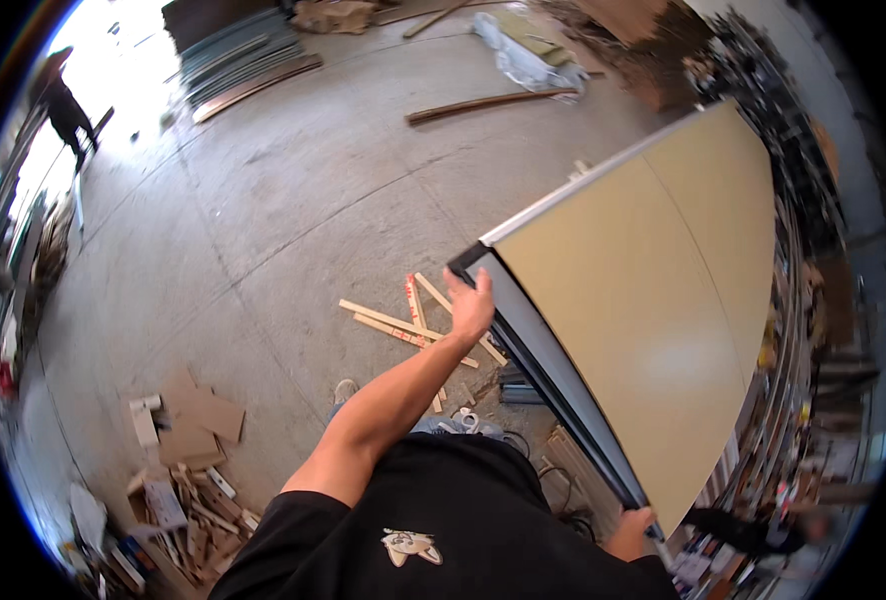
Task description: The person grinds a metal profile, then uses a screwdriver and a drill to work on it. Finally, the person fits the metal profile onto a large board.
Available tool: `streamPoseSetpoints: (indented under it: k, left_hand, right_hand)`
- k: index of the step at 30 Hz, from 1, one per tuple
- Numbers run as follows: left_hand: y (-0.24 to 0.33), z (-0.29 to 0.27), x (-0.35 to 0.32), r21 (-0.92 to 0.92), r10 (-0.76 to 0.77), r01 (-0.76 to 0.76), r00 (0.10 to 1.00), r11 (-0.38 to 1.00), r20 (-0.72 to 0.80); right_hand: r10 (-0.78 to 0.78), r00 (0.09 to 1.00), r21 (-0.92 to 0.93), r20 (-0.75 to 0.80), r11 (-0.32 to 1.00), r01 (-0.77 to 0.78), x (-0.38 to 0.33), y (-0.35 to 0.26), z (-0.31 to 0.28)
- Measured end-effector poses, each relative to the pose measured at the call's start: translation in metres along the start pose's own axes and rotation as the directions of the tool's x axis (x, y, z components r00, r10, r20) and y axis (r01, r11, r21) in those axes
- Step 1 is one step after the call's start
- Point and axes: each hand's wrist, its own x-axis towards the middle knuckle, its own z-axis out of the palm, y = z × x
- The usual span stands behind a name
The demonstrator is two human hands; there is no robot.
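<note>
A large flat beige panel (653, 290) with a dark and silver edge frame stands tilted at my right side. My left hand (473, 308) grips the frame at the panel's far left corner, with the arm stretched forward. Close to my body, my right hand (630, 533) is closed around the near end of the same edge. Its fingers are partly hidden by the frame. Between the two hands runs the dark edge profile (563, 390). The panel's far side is out of sight.
Loose wooden strips (393, 325) lie on the concrete floor (293, 200) by my feet. A scrap wood and cardboard heap (198, 500) is at lower left. Stacked boards (243, 70) and a long plank (488, 105) lie farther off. Another person (63, 105) stands far left; a dark-clothed person (753, 530) is at lower right.
</note>
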Motion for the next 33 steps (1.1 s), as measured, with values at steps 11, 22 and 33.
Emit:
streamPoseSetpoints:
  k: [11,22,33]
  left_hand:
    - [0.017,-0.015,0.003,-0.189,-0.161,0.230,0.933,0.955,0.322]
    - [0.037,-0.055,-0.008,0.350,0.311,-0.378,0.921,0.857,0.233]
    - [0.057,0.129,-0.231,-0.443,-0.015,-0.837,-0.464,-0.321,0.886]
  right_hand:
    - [0.009,0.970,0.237,-0.244,0.970,0.051,-0.063,0.051,0.030]
    - [-0.301,0.944,0.003,0.136,0.953,0.303,-0.217,0.241,0.049]
    - [-0.352,0.875,-0.036,0.333,0.922,0.385,-0.292,0.232,0.120]
